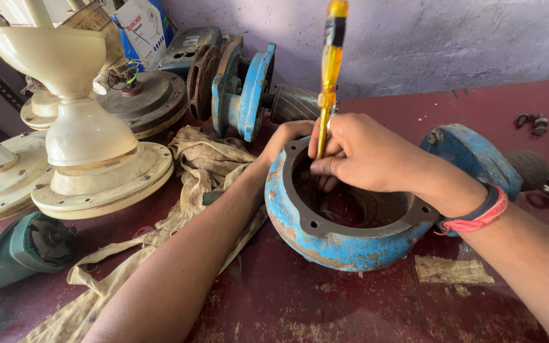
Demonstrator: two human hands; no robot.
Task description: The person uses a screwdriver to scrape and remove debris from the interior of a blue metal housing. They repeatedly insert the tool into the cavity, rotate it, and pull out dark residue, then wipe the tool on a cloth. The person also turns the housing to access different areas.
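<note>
Both forearms come in from the bottom edge and meet over a blue motor housing (344,235), a rusty, paint-chipped round casing that lies on the dark red bench (363,305) with its open mouth tilted up; the right hand (366,152), with a red and dark band at the wrist, has its fingers (325,166) clenched around a yellow screwdriver (330,70), which stands nearly upright with its handle high above the hand and its lower end hidden inside the casing; the left hand (284,138) rests on the far left rim of the housing, fingers curled over the edge and gripping it, though their tips are hidden behind the right hand; just left of the housing, under the left forearm, lies a crumpled beige cloth (208,168) trailing strips toward the near edge; further left stand cream ceiling fan bodies (87,146), stacked and tilted, and a green angle grinder (17,251) lies near the lower left corner; behind the hands, against the pale purple wall (452,38), sits a blue pump motor (243,89) on its side with a ribbed rotor showing; another blue casting (474,155) lies just behind the right wrist, and small bolts (539,122) are scattered well apart at the far right of the bench.
</note>
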